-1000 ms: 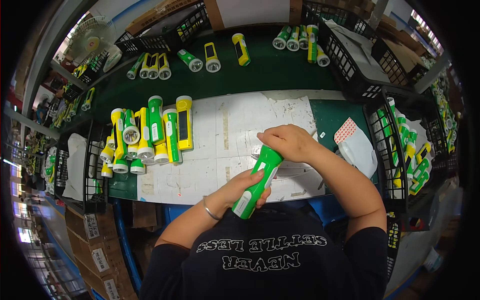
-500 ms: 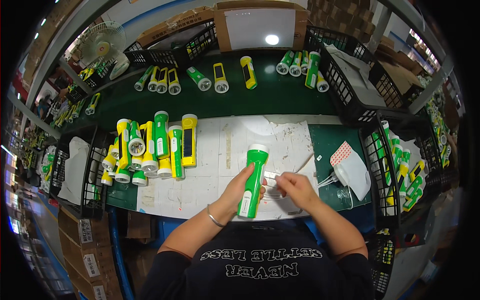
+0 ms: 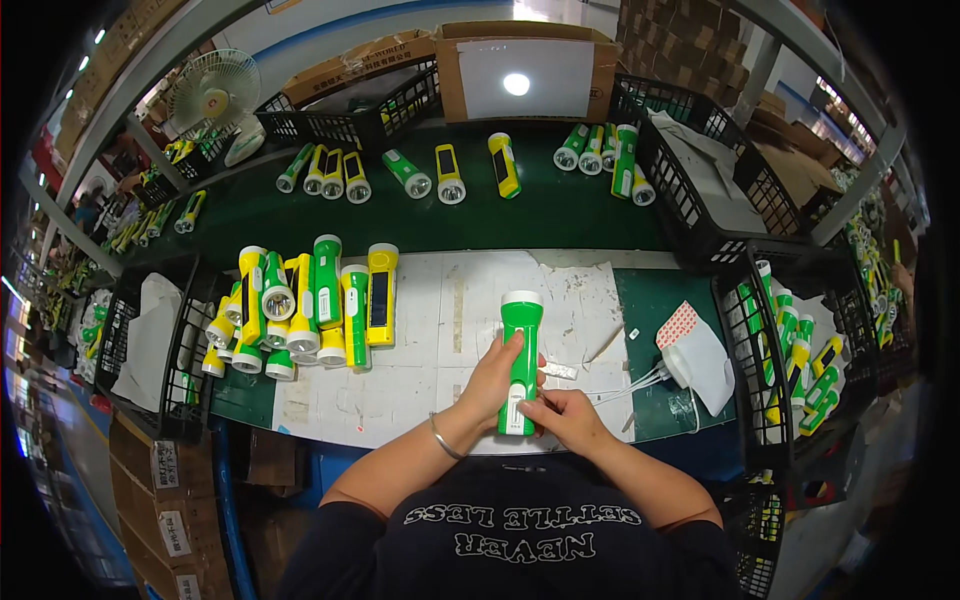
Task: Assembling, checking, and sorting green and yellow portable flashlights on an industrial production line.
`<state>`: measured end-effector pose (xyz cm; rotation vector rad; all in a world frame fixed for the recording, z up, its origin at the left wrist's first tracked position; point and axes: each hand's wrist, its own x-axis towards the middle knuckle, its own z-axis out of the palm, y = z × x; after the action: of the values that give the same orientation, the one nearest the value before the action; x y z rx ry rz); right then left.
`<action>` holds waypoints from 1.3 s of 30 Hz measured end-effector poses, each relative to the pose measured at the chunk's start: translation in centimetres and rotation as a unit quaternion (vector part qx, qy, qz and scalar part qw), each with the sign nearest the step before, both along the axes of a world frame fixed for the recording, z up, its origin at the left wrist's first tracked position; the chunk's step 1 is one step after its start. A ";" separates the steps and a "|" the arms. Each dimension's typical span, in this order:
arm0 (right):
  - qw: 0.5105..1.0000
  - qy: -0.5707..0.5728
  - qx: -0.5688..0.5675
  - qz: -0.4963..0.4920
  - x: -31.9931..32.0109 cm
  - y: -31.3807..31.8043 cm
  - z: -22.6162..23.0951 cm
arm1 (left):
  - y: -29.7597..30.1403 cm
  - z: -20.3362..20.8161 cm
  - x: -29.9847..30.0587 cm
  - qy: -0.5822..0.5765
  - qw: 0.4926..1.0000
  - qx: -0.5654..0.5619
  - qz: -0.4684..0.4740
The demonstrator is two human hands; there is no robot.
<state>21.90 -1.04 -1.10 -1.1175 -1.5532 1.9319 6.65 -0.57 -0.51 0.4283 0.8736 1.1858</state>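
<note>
A green flashlight with a white head stands tilted in front of me, its head pointing away. My left hand is wrapped round its body from the left side. Closed at its lower end, my right hand has its thumb by the white switch panel. The right fingertips are partly hidden behind the flashlight. A small white piece lies on the sheet just beyond my right hand. A round bright spot falls on the white panel in the cardboard box ahead.
Yellow and green flashlights are piled on the left. Others stand along the green bench behind. A black crate of flashlights is at right, another crate at left. Beside the right crate lies a white device with cables.
My right hand has come in from the right to the flashlight's lower end and closed on it. The flashlight is more upright. The light spot has shifted left on the panel.
</note>
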 end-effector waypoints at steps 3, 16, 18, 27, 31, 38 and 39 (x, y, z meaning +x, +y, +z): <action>0.994 0.021 -0.102 0.012 -0.3 -0.5 0.8 | 0.0 -0.1 -0.1 0.007 1.000 0.003 -0.031; 0.943 0.203 -0.227 0.134 0.3 -3.1 -1.2 | 1.9 -0.6 -1.0 -0.311 0.943 -0.021 -0.115; 0.957 0.170 -0.184 0.147 0.4 -3.0 -1.2 | 2.1 0.1 -1.6 -0.186 0.969 -0.005 -0.160; 0.988 -0.025 -0.146 0.037 0.0 -4.3 -1.1 | 2.6 -0.1 -0.8 -0.011 0.990 -0.028 -0.139; 0.983 0.032 -0.178 0.018 0.1 -4.4 -1.1 | 2.6 0.3 -0.9 -0.053 0.984 -0.049 -0.160; 0.973 0.094 -0.210 0.021 0.5 -3.4 -2.2 | -0.2 -0.7 0.3 -0.107 0.982 -0.019 -0.156; 0.974 0.105 -0.199 0.011 0.5 -3.4 -2.1 | -0.9 -0.4 0.5 -0.087 0.983 -0.012 -0.163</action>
<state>22.35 -4.45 -3.21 -1.0035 -1.1003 2.3583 7.14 -1.46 -0.95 0.4244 0.6376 0.8942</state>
